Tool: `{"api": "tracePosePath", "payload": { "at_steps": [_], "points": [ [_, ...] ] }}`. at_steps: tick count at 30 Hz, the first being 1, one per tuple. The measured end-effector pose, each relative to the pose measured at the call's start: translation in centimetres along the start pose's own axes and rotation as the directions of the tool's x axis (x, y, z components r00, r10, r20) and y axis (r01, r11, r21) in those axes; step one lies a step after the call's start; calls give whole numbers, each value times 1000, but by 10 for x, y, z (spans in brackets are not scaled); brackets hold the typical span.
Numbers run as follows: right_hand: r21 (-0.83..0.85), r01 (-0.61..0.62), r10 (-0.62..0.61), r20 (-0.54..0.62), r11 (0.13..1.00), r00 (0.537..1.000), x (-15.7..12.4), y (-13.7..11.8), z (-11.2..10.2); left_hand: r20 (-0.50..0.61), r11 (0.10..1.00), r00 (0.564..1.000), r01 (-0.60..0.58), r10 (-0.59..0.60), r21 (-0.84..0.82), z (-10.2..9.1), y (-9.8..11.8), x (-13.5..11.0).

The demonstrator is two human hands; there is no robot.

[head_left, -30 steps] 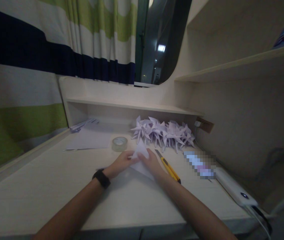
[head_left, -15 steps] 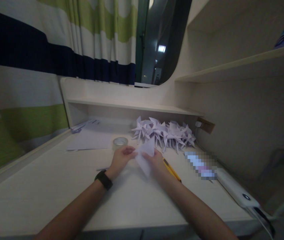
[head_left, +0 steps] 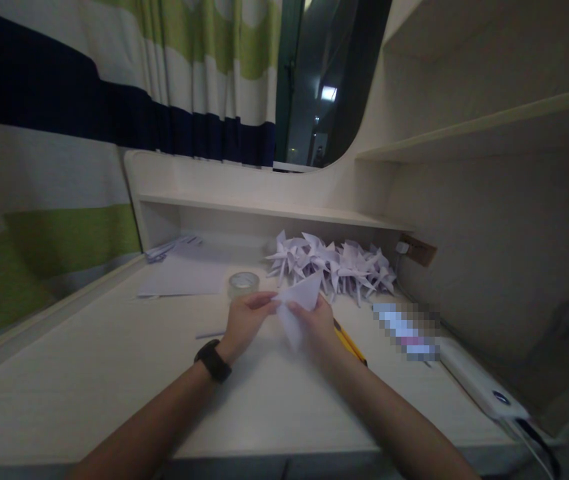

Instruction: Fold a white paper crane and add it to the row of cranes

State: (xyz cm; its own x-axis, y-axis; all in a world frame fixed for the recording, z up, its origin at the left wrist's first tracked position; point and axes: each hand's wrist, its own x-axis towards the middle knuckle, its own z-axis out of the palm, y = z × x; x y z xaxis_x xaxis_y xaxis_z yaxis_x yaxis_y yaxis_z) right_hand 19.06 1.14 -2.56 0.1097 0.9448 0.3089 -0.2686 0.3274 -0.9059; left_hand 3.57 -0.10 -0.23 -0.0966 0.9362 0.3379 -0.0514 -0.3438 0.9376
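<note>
A sheet of white paper (head_left: 304,291), partly folded, is held up over the desk between both hands. My left hand (head_left: 248,321) pinches its left corner with thumb and fingers. On the other side my right hand (head_left: 318,327) grips it, the thumb pressed on the near face and the fingers mostly behind. One pointed flap rises to the upper right and another hangs down, slightly blurred. Just behind my left hand stands a roll of clear tape (head_left: 243,283). A yellow utility knife (head_left: 350,343) lies beside my right wrist. A thin paper stick (head_left: 210,334) rests left of my left hand.
A pile of white paper pinwheels (head_left: 331,263) lies at the back of the desk (head_left: 89,373). Sheets of paper (head_left: 184,270) are stacked at the back left. To the right are a blurred-out phone (head_left: 407,331) and a white power strip (head_left: 484,380) with cables.
The paper's upper flap has tilted further right and its shape between my fingers has altered. Both hands keep their hold. The whole view has shifted slightly.
</note>
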Motion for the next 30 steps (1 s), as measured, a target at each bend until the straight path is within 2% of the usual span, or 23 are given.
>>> {"api": "tracePosePath", "payload": {
  "at_steps": [8, 18, 24, 30],
  "points": [
    [41, -6, 6, 7, 999, 1000, -3, -1, 1, -7, 1000, 1000, 26, -26, 1, 0, 0, 0],
    [67, -49, 52, -41, 997, 998, -8, -9, 7, -2, 999, 1000, -10, 10, 53, -1, 4, -4],
    [101, -112, 112, 9, 989, 994, 4, -12, -1, -4, 992, 999, -43, 44, 121, -2, 8, -3],
    [154, -133, 136, -8, 979, 991, 20, -27, -14, 9, 985, 998, -63, 63, 160, -2, 13, -3]
  ]
}}
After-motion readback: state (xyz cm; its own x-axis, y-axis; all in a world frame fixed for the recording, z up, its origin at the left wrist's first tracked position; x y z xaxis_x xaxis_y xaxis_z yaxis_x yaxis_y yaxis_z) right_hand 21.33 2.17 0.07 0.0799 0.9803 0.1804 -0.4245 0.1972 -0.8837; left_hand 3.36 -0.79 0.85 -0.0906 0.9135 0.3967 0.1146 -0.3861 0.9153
